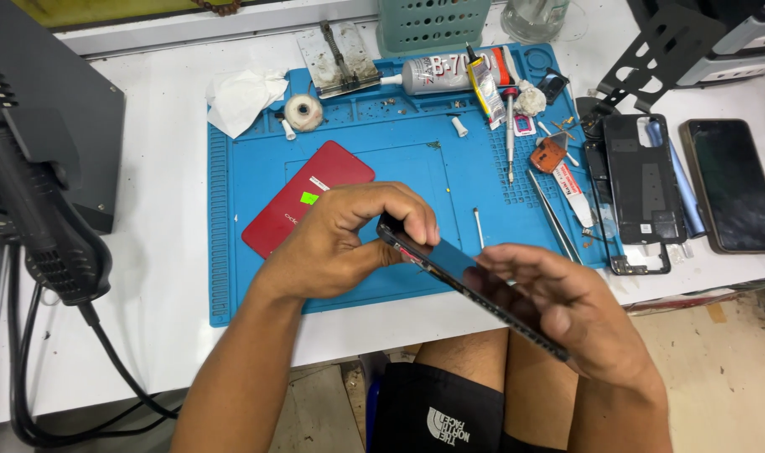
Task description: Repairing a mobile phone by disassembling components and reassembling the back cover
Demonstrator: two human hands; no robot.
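Phone (474,281) held in both hands at the near edge of the blue mat (248,168), dark glass up, tilted, long axis running 10 to 4 o'clock. Left hand (340,243) curled tight round the top end, fingers over the edge, thumb under. Right hand (575,315) cups the lower end loosely, fingers flat across the glass

Outward:
- red back cover (303,201) at 10 o'clock of phone, flat on mat, small green square sticker and thin white strip label on it, partly under left hand
- tape roll (303,111) and crumpled tissue (241,96) further at 10–11
- glue tube (441,73) at 12 near mat's far edge, white with red cap end; a yellow-black sachet (485,91) leans across it
- screwdriver (510,134) and tweezers (554,216) at 1–2
- open phone frame (642,180) at 2–3 on mat's right edge, black, internals up
- another phone (732,184) past it, dark screen up
- hot-air handle (30,201) at 9, black, off the mat
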